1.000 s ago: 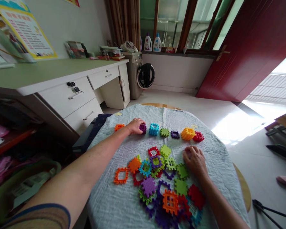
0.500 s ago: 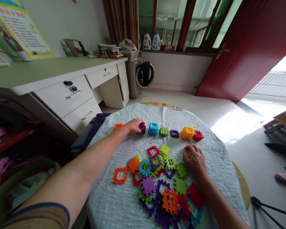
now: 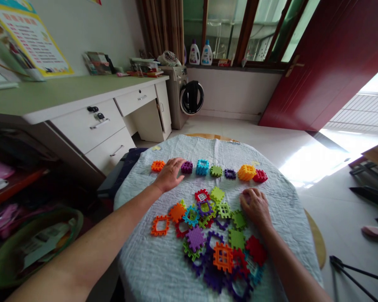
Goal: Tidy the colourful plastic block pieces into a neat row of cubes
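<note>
My left hand (image 3: 170, 175) is open just left of the purple stack of interlocking plastic tiles (image 3: 187, 167), its thumb apart from its fingers and nothing in its grasp. Left of that hand sits an orange stack (image 3: 158, 166). The row runs on rightward with a blue stack (image 3: 202, 167), a green one (image 3: 216, 171), a dark purple one (image 3: 229, 173), a yellow one (image 3: 246, 172) and a red one (image 3: 260, 175). My right hand (image 3: 255, 205) rests on the cloth with fingers loosely bent, beside a loose pile of tiles (image 3: 195, 238); no held thing shows.
A pale blue cloth (image 3: 145, 264) covers the round table. At its left stand a desk with drawers (image 3: 91, 123) and a green basket (image 3: 78, 222). A washing machine (image 3: 176, 98) with its door open is behind. Tripod legs (image 3: 359, 272) are at lower right.
My left hand has let go of the purple stack and drawn back toward me and slightly left. The purple stack stays in the row. My right hand has hardly moved.
</note>
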{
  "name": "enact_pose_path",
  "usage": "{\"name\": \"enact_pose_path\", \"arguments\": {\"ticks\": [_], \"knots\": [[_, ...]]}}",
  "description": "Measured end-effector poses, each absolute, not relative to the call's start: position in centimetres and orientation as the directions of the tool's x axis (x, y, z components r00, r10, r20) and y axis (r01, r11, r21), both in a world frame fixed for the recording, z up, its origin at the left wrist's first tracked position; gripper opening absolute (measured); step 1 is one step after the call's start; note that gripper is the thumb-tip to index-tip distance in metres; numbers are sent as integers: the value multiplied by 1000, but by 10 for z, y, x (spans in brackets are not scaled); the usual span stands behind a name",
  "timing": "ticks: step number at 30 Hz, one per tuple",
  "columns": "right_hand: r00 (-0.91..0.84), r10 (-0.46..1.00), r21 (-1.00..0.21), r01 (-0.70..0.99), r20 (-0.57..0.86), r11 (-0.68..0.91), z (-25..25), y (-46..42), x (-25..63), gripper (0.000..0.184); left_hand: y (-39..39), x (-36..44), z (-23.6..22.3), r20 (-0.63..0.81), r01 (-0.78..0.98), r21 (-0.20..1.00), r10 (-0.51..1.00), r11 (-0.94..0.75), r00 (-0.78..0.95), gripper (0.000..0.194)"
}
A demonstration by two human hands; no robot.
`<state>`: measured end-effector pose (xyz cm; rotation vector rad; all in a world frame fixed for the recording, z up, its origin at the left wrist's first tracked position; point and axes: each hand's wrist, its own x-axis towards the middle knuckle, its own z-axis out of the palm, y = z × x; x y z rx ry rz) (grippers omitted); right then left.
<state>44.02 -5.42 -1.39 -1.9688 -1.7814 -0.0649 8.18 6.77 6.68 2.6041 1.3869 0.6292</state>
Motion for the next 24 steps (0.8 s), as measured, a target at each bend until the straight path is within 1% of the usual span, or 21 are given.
{"name": "enact_pose_path", "arguments": {"ticks": [4,9,12,16,24], "knots": [[158,926,-308,950,344,-48,-13,-54,439,19,16,61,50,262,758,350,835,-550,485,48],[161,926,-291,955,342,-59,-10,-55,437,20,-19,38,37,294,760,431,872,-487,391,25],[167,928,-285,956,334,-70,-9,-55,436,21,-35,42,38,290,709,482,857,-516,426,18],[176,930,-284,955,322,-83,-9,-56,436,22,-56,64,44,267,639,516,816,-570,513,18],[186,932,-293,952,311,-92,-7,-55,435,22,-68,107,50,231,586,534,771,-610,593,35]]}}
